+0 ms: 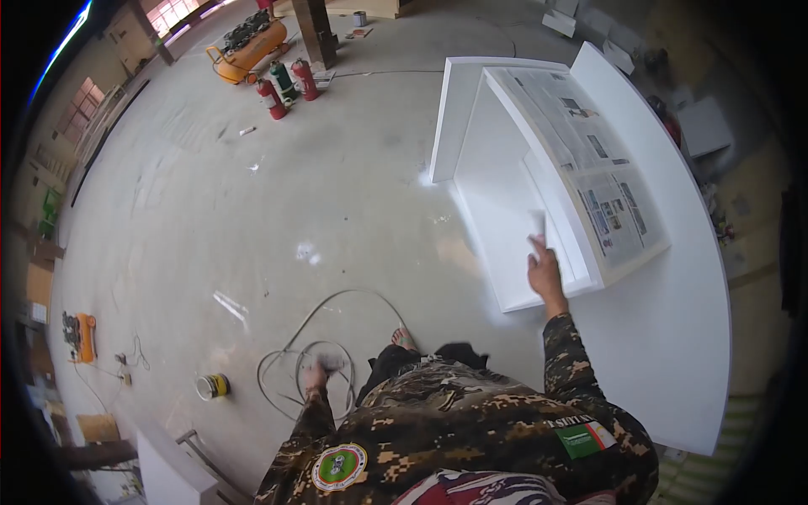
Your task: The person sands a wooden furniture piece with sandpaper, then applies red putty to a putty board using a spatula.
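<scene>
Reaching forward on the right, my right hand point(545, 276) holds a small flat grey piece point(537, 222), blurred by motion, over the inside of a white cabinet point(492, 198). Sheets of newspaper point(581, 126) cover the cabinet's side panel, to the right of this hand. Low on the left, my left hand point(315, 375) is closed around a pale greyish thing point(334, 362), too smeared to make out. Below it in view, a thin hose point(290, 345) lies in loops on the floor.
An open can point(212, 387) stands on the floor at left. Several extinguishers, including a red one point(271, 99), stand near an orange air compressor point(257, 50) and a pillar point(315, 34). A large white panel point(665, 353) extends along the right. Bottom left is another white piece point(172, 467).
</scene>
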Motion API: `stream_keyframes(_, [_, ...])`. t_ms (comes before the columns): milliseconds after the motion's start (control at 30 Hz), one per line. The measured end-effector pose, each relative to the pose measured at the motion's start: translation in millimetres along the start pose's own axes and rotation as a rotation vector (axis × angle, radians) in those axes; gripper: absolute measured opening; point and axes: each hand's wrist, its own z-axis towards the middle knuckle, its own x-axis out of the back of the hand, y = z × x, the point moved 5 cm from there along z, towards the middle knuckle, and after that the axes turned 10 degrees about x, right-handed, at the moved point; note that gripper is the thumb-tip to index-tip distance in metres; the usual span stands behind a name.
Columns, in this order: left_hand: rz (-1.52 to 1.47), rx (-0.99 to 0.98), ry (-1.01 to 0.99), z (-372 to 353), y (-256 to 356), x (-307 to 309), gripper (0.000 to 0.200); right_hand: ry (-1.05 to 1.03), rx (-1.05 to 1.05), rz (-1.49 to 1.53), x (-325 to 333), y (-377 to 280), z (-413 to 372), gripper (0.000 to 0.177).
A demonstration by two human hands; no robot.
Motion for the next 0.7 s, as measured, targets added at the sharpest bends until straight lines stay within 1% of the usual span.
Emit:
stream_keyframes(33, [-0.191,-0.158,0.007,18,55,4,0.051,-0.024,-0.107,-0.005,14,-2,22,0.054])
stream_keyframes(67, [-0.209,-0.200,-0.069,-15,146,26,0.050,-0.110,-0.275,-0.061,32,-8,44,0.061])
stream_keyframes(100, [-0.026,-0.351,0.059,6,192,33,0.053,-0.085,-0.319,-0.065,38,5,65,0.064])
stream_keyframes(133, [-0.002,-0.386,0.104,-6,252,44,0.053,-0.040,-0.352,-0.072,48,11,83,0.064])
stream_keyframes(167, [0.020,-0.396,0.070,4,292,48,0.054,0.107,-0.229,-0.101,50,30,96,0.062])
stream_keyframes(200, [-0.108,-0.419,0.039,33,317,42,0.054,0.101,-0.273,-0.149,60,34,119,0.061])
stream_keyframes(267, [-0.140,-0.415,-0.006,67,364,38,0.054,0.096,-0.289,-0.200,67,57,157,0.061])
stream_keyframes(300, [-0.137,-0.412,-0.004,78,379,36,0.054,0.134,-0.366,-0.194,72,68,173,0.060])
stream_keyframes(333, [-0.078,-0.379,0.012,91,388,34,0.053,0.176,-0.444,-0.185,72,83,188,0.060])
stream_keyframes(367, [-0.011,-0.343,0.027,103,392,33,0.052,0.169,-0.453,-0.178,63,108,198,0.060])
stream_keyframes(433, [-0.299,-0.038,-0.037,118,374,21,0.049,0.264,-0.433,-0.291,53,154,234,0.058])
stream_keyframes(467, [-0.198,-0.173,0.133,126,357,21,0.046,0.249,-0.440,-0.288,50,163,250,0.058])
stream_keyframes(500, [-0.184,-0.167,0.135,152,319,13,0.046,0.246,-0.526,-0.299,49,171,265,0.057])
stream_keyframes(533, [-0.023,0.182,0.078,185,266,4,0.051,0.247,-0.613,-0.309,47,177,282,0.056])
stream_keyframes(567, [-0.455,0.386,-0.011,199,233,1,0.039,0.239,-0.623,-0.306,42,184,301,0.056])
stream_keyframes(600, [-0.344,0.458,0.064,150,257,0,0.045,0.299,-0.591,-0.368,42,189,315,0.054])
stream_keyframes(633, [-0.154,0.492,0.054,125,273,6,0.042,0.355,-0.557,-0.435,43,192,326,0.052])
stream_keyframes(667, [-0.170,0.560,0.072,148,235,-8,0.042,0.342,-0.567,-0.445,41,192,345,0.052])
stream_keyframes(700, [0.220,0.286,-0.030,106,302,12,0.040,0.292,-0.642,-0.531,41,191,360,0.052])
